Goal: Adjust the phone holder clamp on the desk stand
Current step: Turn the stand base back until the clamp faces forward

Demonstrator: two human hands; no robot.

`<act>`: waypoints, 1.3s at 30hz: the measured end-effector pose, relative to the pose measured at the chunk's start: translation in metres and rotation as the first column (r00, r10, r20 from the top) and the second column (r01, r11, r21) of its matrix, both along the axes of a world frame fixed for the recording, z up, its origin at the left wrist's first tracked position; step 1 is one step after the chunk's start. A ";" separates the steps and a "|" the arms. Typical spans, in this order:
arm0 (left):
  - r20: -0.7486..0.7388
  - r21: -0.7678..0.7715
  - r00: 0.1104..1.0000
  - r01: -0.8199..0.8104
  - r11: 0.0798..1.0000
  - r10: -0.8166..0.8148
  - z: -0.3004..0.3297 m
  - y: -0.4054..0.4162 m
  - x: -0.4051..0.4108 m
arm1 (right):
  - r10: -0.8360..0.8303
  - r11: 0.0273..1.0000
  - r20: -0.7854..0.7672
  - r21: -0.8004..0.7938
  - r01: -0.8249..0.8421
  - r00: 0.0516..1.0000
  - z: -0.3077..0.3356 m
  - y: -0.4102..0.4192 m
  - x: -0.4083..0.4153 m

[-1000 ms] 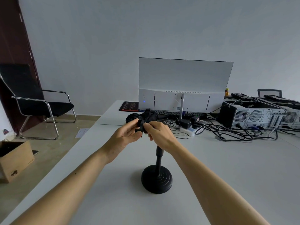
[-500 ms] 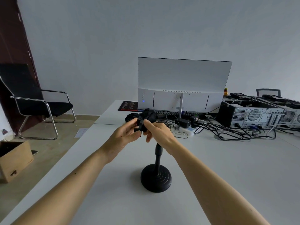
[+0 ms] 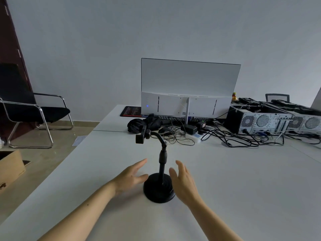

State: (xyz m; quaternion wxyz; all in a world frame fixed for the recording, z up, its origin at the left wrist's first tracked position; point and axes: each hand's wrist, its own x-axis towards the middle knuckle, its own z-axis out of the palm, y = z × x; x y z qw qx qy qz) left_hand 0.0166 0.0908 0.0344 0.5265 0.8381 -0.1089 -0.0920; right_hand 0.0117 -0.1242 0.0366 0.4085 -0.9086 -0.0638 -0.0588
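A black desk stand (image 3: 162, 164) rises from a round base (image 3: 158, 192) on the white desk (image 3: 243, 180). Its curved neck bends left and ends in the black phone holder clamp (image 3: 141, 135), which holds nothing. My left hand (image 3: 132, 176) hovers open just left of the base, fingers spread. My right hand (image 3: 183, 181) is open just right of the base and pole. Both hands sit well below the clamp and neither grips the stand.
A white monitor (image 3: 189, 91) stands at the back with a keyboard, a power strip (image 3: 192, 136) and tangled cables (image 3: 243, 138) behind the stand. Computer cases (image 3: 264, 122) lie at the right. A black chair (image 3: 31, 108) and a cardboard box (image 3: 10, 169) are on the floor, left.
Both hands have let go of the clamp and dropped down to either side of the base, fingers now spread. The clamp stands free at the end of the neck.
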 end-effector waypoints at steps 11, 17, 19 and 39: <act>0.099 0.266 0.991 0.059 0.962 -0.088 -0.023 -0.025 0.006 | 0.009 0.931 -0.089 -0.364 -0.041 0.996 -0.046 0.019 -0.031; 0.159 0.387 0.981 0.039 0.921 -0.108 -0.029 -0.024 0.005 | 0.072 0.884 -0.100 -0.455 -0.110 0.992 -0.046 0.012 -0.027; 0.168 0.416 0.980 0.031 0.909 -0.110 -0.033 -0.025 0.002 | 0.120 0.862 -0.115 -0.481 -0.161 0.986 -0.043 0.005 -0.023; 0.195 0.650 0.977 -0.198 0.734 0.092 -0.039 -0.066 -0.043 | 0.508 0.627 -0.207 -0.577 -0.524 0.836 -0.022 -0.048 0.025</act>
